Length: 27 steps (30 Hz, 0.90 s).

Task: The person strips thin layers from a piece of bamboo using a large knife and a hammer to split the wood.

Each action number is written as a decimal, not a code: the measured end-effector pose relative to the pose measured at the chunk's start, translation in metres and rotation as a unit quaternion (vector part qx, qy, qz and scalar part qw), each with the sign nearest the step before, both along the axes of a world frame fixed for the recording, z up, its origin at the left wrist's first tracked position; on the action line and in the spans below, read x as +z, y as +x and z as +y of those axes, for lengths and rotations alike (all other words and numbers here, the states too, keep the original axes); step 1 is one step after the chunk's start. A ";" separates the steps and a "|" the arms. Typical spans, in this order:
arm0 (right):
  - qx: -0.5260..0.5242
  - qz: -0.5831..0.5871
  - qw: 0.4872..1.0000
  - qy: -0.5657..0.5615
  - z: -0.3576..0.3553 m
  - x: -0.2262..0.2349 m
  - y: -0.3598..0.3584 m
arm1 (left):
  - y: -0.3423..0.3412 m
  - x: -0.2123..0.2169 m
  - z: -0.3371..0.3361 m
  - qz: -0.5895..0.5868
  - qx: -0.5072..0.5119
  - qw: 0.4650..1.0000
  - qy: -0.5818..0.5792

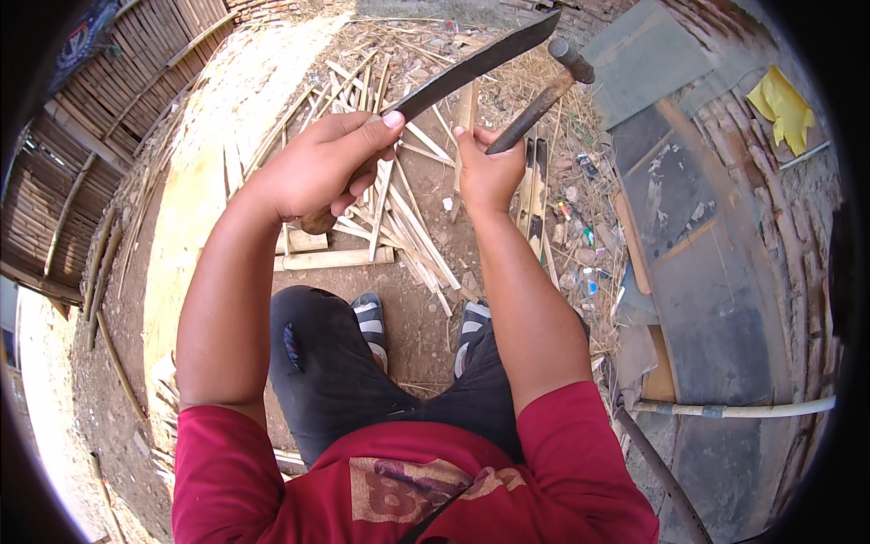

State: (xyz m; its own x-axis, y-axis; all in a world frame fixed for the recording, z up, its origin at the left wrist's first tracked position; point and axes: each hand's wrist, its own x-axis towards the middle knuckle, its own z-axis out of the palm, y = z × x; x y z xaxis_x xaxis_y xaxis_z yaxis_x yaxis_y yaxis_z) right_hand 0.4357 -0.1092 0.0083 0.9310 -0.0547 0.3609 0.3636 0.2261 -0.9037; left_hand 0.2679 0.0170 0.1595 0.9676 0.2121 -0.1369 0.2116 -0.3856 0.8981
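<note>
Dark, long-bladed machete in left hand, metal-headed hammer in right hand

The left fingers curl closed around the machete at its wooden handle, whose butt shows beneath the palm; the thumb lies near the blade's base. The blade slants up to the right, its tip beside the hammer's head in this view. The right fingers grip the hammer's dark handle, head upward. Both tools are raised above loose, pale split-bamboo strips strewn on brown earthen ground. A thick, pale bamboo length lies beside them.
</note>
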 end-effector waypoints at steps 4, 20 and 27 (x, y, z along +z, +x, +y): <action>0.031 0.006 0.999 -0.014 -0.005 0.001 0.002 | 0.002 -0.002 0.010 -0.010 -0.020 0.999 0.030; 0.059 -0.003 0.996 -0.060 -0.015 0.004 0.002 | -0.001 -0.011 0.008 -0.013 -0.006 1.000 -0.016; -0.015 -0.086 0.967 -0.240 -0.141 0.082 0.014 | 0.004 0.010 0.017 0.026 -0.003 0.998 0.051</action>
State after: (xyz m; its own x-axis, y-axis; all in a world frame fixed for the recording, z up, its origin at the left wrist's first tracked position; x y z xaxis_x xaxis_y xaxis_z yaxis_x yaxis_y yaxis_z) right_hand 0.4496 -0.2506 0.0904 0.8551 0.1313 0.5016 0.5185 -0.2177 -0.8269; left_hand 0.2718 0.0338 0.1695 0.9608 0.2222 -0.1656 0.2550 -0.4752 0.8421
